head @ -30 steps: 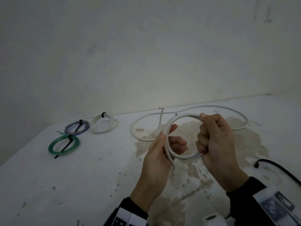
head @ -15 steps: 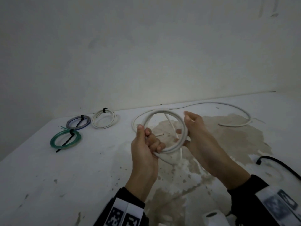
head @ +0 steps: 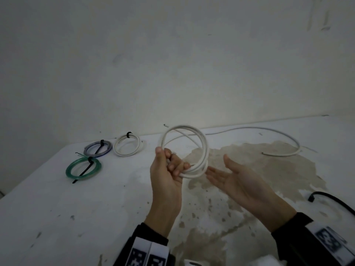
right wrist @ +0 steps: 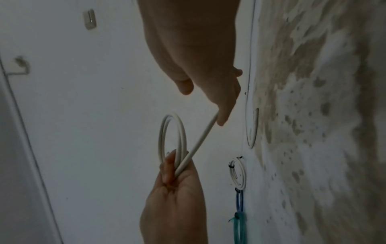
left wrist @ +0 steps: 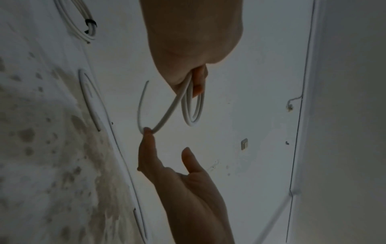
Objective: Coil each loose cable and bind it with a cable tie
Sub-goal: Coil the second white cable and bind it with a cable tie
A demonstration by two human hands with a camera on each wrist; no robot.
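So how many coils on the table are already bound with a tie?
3, at the table's far left: the green coil nearest, the blue-grey coil behind it, and the white coil beside that. None seem hidden.

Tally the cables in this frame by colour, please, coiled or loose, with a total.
White: 3, the tied coil, the coil gripped by the left hand, and the loose cable.
Green: 1, tied coil.
Blue-grey: 1, tied coil.
Black: 1, loose cable.
Total: 6.
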